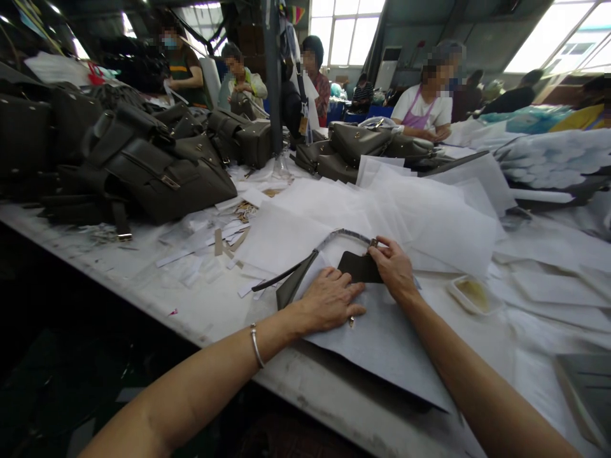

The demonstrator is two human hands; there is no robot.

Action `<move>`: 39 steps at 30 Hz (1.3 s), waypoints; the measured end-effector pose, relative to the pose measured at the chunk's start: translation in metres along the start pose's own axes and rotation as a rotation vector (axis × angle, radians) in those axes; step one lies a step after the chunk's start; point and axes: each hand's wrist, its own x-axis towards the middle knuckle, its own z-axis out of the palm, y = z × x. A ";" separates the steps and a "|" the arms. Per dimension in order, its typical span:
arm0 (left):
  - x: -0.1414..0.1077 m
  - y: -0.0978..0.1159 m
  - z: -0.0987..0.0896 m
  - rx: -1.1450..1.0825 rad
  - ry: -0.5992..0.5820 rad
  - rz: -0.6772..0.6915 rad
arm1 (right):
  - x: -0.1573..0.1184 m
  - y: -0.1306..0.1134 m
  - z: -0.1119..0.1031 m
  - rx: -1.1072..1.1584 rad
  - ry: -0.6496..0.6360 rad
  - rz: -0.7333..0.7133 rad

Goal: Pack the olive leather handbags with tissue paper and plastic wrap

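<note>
A dark handbag (pixel 293 283) lies on the table in front of me, with a white sheet (pixel 382 343) over most of it. My left hand (pixel 331 300) rests on this sheet, fingers stretched out and slightly spread, beside a small metal clasp (pixel 352 322). At the bag's top edge, my right hand (pixel 394 264) pinches the end of the curved handle (pixel 341 233) near its metal fitting. Between the two hands shows a dark rounded flap piece (pixel 360 267). My right fingers partly hide the fitting.
Many dark bags (pixel 157 165) are piled at the left, and more bags (pixel 353 146) lie behind. White sheets (pixel 382 203) spread beyond my hands. A small plastic tray (pixel 473 294) with something yellowish stands at the right. Paper scraps (pixel 200 254) litter the left side. Several people work across the table.
</note>
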 end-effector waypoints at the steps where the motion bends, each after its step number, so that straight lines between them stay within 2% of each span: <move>1: 0.000 0.000 0.000 -0.004 0.000 -0.005 | 0.002 -0.002 -0.001 -0.004 -0.022 0.008; 7: 0.000 -0.002 0.004 -0.038 0.007 0.002 | -0.003 -0.030 -0.011 -0.107 -0.187 -0.049; 12: -0.001 -0.003 0.006 -0.054 0.030 -0.015 | -0.033 -0.059 -0.018 -0.198 -0.304 -0.185; 17: 0.000 -0.002 0.007 -0.086 0.057 -0.015 | -0.059 -0.059 -0.023 -0.246 -0.329 -0.263; 25: -0.004 0.001 0.006 -0.218 0.163 -0.112 | -0.057 -0.025 -0.038 -0.317 -0.228 -0.270; 30: -0.001 -0.003 0.009 -0.370 0.191 -0.218 | -0.063 -0.021 -0.037 -0.335 -0.222 -0.349; 32: 0.001 -0.003 0.009 -0.372 0.178 -0.217 | -0.067 -0.024 -0.038 -0.332 -0.172 -0.413; 36: 0.001 -0.003 0.010 -0.375 0.179 -0.251 | -0.078 -0.035 -0.049 -0.301 0.153 -0.656; 37: 0.001 -0.003 0.010 -0.377 0.182 -0.258 | -0.080 -0.038 -0.052 -0.285 0.180 -0.720; 38: 0.001 -0.003 0.011 -0.379 0.185 -0.261 | -0.083 -0.040 -0.053 -0.281 0.145 -0.772; 39: 0.000 -0.003 0.012 -0.382 0.187 -0.261 | -0.084 -0.042 -0.053 -0.297 0.055 -0.812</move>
